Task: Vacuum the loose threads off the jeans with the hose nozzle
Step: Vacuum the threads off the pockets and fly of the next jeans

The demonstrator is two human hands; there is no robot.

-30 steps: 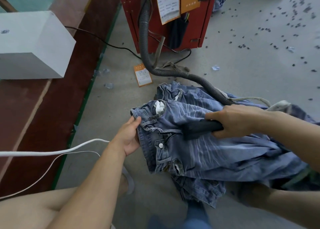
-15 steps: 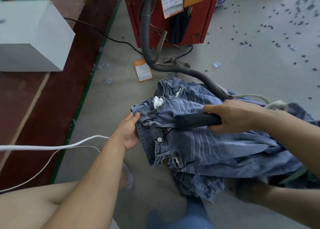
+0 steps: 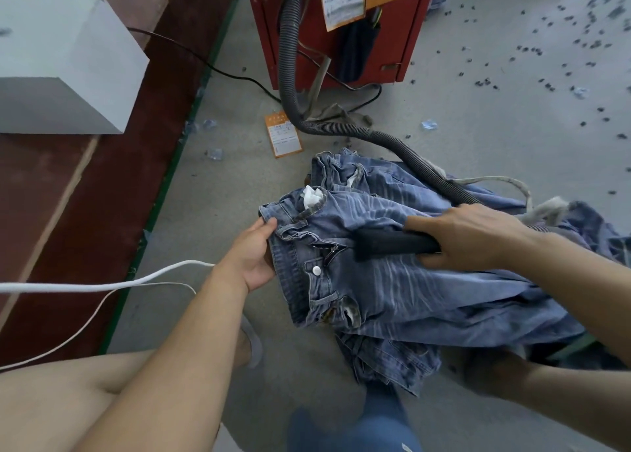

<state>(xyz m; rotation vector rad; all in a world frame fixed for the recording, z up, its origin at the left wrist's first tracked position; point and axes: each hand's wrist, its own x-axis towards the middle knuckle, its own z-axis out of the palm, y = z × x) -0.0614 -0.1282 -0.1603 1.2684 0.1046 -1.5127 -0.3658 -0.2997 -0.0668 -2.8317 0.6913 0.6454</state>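
Grey concrete floor (image 3: pixel 478 137), one jeans (image 3: pixel 426 291) pile, maybe two pairs. Left hand (image 3: pixel 254 257) pinches waistband; right hand (image 3: pixel 467 240) grips one black nozzle (image 3: pixel 386 245) on one ribbed hose (image 3: pixel 341 130).

- Soft, even daylight; the grey floor (image 3: pixel 495 117) is brightest at upper right.
- Shadows are faint and diffuse, with no hard glare.
- Wide-angle bending curves the edges, stretching the white box (image 3: pixel 61 66).
- The bottom edge and right corner look smeared and soft.
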